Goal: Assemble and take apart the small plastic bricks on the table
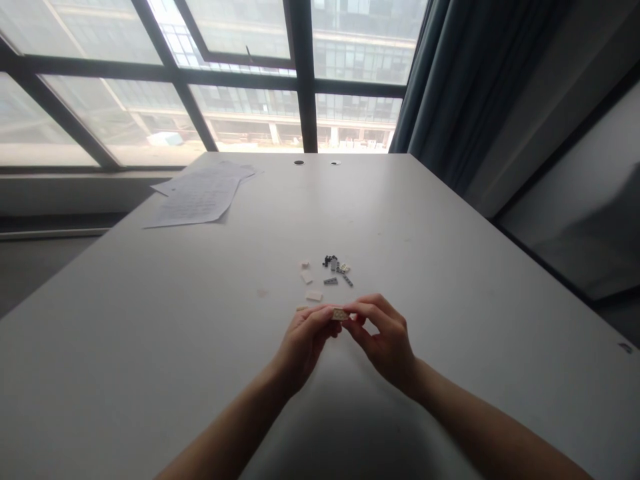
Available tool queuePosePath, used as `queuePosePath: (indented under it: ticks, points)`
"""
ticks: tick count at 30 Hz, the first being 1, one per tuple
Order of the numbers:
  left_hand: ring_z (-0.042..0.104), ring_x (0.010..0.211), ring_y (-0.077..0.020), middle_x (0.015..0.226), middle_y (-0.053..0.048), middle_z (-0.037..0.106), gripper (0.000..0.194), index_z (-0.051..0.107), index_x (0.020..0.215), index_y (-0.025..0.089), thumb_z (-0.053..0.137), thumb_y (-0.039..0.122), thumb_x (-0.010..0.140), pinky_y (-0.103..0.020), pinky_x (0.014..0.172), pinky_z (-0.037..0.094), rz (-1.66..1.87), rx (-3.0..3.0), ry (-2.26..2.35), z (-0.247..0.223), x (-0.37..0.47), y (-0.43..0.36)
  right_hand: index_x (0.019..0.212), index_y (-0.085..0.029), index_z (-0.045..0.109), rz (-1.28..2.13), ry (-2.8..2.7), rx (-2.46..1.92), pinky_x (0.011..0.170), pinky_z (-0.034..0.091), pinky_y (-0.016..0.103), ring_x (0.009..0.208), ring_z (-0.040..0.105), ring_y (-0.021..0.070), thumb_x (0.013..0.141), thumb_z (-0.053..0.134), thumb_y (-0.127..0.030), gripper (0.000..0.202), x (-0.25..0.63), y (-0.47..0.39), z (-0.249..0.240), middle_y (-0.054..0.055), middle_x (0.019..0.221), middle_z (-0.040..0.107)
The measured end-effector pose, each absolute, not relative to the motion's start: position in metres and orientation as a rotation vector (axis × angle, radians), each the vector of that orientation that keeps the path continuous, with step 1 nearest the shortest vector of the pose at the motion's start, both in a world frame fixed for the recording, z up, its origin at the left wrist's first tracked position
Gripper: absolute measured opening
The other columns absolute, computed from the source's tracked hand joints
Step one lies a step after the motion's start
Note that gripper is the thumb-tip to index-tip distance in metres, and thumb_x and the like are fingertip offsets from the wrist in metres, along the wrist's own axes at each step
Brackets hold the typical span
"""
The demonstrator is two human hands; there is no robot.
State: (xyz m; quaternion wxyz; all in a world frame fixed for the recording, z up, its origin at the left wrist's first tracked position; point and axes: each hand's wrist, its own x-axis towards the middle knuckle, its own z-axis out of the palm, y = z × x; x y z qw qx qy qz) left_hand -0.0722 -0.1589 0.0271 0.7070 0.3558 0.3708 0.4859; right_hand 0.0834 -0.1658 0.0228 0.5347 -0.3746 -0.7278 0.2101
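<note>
Left hand (pixel 307 337) and right hand (pixel 383 333), fingertips nearly closed, grip a small tan piece (pixel 341 314) between them, held up over the near side of a white desk (pixel 240 360), w/ gray pieces (pixel 331 281) and pale pieces (pixel 314 296) lying just beyond.

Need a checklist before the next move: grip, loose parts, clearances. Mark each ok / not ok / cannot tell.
1. Beige piece supported by both left hand and right hand: ok.
2. Underside and covered edges of the beige piece free of faults: cannot tell, fingers and view hide them.
3. Grey strips on the table, apart from both hands: ok.
4. Every pale piece in full view: not ok, one pale piece is partly hidden by the left hand.
5. Small dark parts spread out singly: not ok, they are bunched.
6. Paper sheets away from the hands: ok.
</note>
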Motion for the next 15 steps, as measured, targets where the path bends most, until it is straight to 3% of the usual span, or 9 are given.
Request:
queuePosePath:
  ticks: [9,12,15]
  points:
    - [0.049,0.065,-0.0123,0.065,-0.003,0.057,0.027,0.067,0.074,0.012,0.061,0.037,0.081,-0.024,0.065,0.041,1.09,1.043,0.932,0.026,-0.0752,-0.1589,0.097,-0.021,0.067,0.484,-1.68,-0.922,0.072,0.05,0.028,0.079,0.062,0.0154,0.087,0.06,-0.016,0.014,0.087,-0.1672,0.0216,0.004,0.088,0.065]
    - [0.05,0.065,-0.0125,0.066,-0.001,0.057,0.024,0.066,0.077,0.013,0.061,0.037,0.081,-0.024,0.065,0.042,1.115,1.157,0.973,0.0299,-0.0744,-0.1599,0.087,-0.02,0.068,0.566,-1.646,-0.977,0.068,0.048,0.027,0.073,0.061,0.0145,0.088,0.059,-0.021,0.009,0.0861,-0.1676,0.0262,0.003,0.08,0.066]
    - [0.052,0.064,-0.0126,0.063,0.0,0.056,0.022,0.064,0.075,0.014,0.058,0.035,0.083,-0.024,0.064,0.042,1.148,1.251,1.031,0.0339,-0.0733,-0.1609,0.077,-0.017,0.067,0.774,-1.562,-1.09,0.059,0.046,0.026,0.061,0.057,0.0129,0.088,0.059,-0.029,0.018,0.0836,-0.1665,0.0294,0.001,0.068,0.063]
